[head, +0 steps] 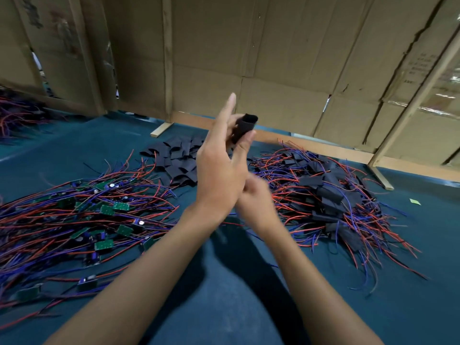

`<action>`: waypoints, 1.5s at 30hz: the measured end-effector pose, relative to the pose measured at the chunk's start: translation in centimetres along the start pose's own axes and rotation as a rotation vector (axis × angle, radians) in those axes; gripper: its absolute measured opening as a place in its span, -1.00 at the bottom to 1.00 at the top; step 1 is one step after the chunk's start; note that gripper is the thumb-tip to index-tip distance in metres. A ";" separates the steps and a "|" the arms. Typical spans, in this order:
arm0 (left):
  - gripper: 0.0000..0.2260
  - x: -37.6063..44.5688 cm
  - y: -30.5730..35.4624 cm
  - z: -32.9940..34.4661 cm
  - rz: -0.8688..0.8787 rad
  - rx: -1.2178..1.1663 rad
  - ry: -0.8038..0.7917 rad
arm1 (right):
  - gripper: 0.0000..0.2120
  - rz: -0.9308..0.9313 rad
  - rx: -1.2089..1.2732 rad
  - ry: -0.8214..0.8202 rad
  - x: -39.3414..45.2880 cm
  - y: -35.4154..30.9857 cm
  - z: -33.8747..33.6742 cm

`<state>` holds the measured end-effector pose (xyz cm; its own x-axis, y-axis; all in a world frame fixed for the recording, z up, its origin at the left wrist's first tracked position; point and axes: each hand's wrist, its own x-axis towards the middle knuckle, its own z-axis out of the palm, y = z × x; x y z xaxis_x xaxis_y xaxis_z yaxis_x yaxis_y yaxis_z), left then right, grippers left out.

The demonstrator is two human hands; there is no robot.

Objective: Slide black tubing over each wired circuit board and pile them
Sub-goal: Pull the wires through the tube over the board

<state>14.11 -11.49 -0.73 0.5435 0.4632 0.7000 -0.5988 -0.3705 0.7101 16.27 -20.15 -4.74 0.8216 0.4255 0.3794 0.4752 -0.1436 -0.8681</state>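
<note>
Two hands: left hand [219,175] pinching one black tube [245,127], right hand [256,200] blurred, grip unclear.

teal table [224,307], wired boards [82,220], tubing pieces [178,158]

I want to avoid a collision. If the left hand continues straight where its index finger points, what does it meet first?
Probably the cardboard wall. The left hand, holding a black tubing piece, points up and away; nothing visible lies between, though depth is unclear.

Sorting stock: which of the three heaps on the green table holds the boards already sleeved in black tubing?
The right-hand heap: its wired boards wear black sleeves, unlike the bare green boards or empty tubing.
</note>
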 end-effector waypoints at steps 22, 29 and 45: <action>-0.67 -7.2 -6.7 -0.8 -0.064 0.293 -0.241 | -0.90 -0.077 -0.004 0.469 -5.3 2.4 -12.3; -0.69 -7.2 -6.0 -0.9 -0.022 0.271 -0.284 | -0.92 -0.148 -0.134 0.469 -5.7 2.0 -13.2; -0.64 -7.1 -5.0 -1.0 0.351 0.405 -0.545 | -0.59 -0.094 -0.210 -0.079 -5.4 2.7 -9.5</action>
<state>12.66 -12.13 -9.38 0.6376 -0.1597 0.7537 -0.5845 -0.7376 0.3382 16.11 -31.33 -6.10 0.7474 0.5132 0.4219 0.6103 -0.2793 -0.7413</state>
